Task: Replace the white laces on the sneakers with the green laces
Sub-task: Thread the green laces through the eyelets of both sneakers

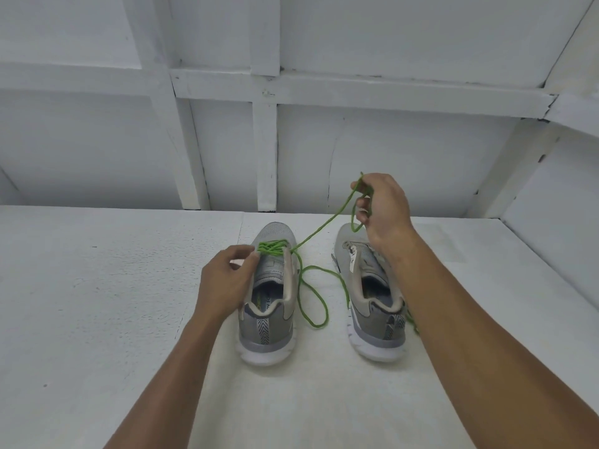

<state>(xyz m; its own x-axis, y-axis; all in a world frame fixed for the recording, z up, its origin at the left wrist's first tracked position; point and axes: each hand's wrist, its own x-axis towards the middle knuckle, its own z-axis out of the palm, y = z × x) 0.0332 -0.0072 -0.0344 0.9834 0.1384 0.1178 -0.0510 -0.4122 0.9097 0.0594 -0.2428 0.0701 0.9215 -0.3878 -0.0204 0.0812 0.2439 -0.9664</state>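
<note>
Left grip (223,283) and right grip (382,209) pinch the thin green lace (311,236), part-threaded through one grey sneaker (275,231).

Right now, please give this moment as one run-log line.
left hand: holds left sneaker | right hand: pinches green lace, raised | right sneaker: no lace seen

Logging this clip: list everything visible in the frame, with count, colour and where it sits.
left sneaker: one, grey with a white sole, on the table, heel toward the camera.
right sneaker: one, grey with a white sole, beside it, no lace threaded.
green lace: at least one, bright green, threaded through the left sneaker's front eyelets, looped on the table between the shoes.
table: one, white, under the shoes.
wall: one, white panels, behind the table.
left hand: pinches the lace at the left sneaker.
right hand: holds the lace above the right sneaker.
</note>
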